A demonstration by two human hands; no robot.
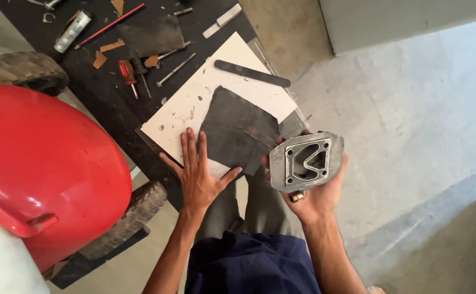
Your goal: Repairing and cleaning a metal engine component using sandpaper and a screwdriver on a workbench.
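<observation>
Head view: taken from above, all places given from the white board (224, 81) on the dark counter (99, 92).
Left hand (197, 171): grip released, fingers spread flat on the board's near edge, touching the dark rubber sheet (238, 128).
Right hand (317, 190): grip grasping a grey metal plate (306, 160) with cut-out openings, held off the board's near right corner.
Black file (251, 73): lying on the board's far side.

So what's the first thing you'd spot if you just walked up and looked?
Probably the big shiny red tank filling the left side, with black rubber wheels beside it. Next, the grey metal plate with cut-out openings held up in the right hand, at the centre right. The left hand lies flat on the white board, its fingers touching a dark gasket sheet on the black workbench.
</observation>
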